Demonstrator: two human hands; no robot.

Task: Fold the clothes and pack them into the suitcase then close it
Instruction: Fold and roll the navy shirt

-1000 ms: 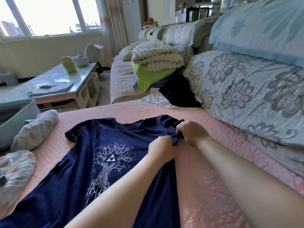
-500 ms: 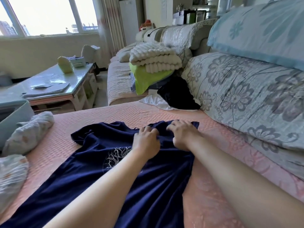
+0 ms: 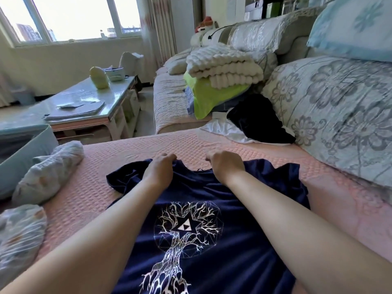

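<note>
T-shirt (image 3: 239, 257), navy, lies flat and print-up on the pink quilted cover (image 3: 127, 162) right in front of me, collar pointing away from me. White tree print (image 3: 186, 228) with a small triangle emblem sits mid-chest, between my forearms. Left hand (image 3: 160, 169): fingers curled and clamped on the top edge at the left shoulder, just beside the neckline. Right hand (image 3: 226, 164): fingers curled and clamped on the top edge at the right shoulder. The hands are near each other, with the neck opening between them. The left sleeve is bunched and rumpled; the right sleeve spreads out toward the floral cushion (image 3: 339, 115). Suitcase (image 3: 31, 149), light blue, is open at the far left edge, well apart from the shirt; I can't make out what is inside. Two pale rolled bundles (image 3: 48, 172) (image 3: 19, 234) lie on the cover between the suitcase and the shirt. Black garment (image 3: 258, 122) is heaped on a white one (image 3: 224, 129) at the far end of the cover, against the cushion. Behind that, a cream blanket (image 3: 222, 66) is stacked on lime-green fabric (image 3: 207, 96). Counter (image 3: 114, 90) to the left carries papers (image 3: 78, 107).
</note>
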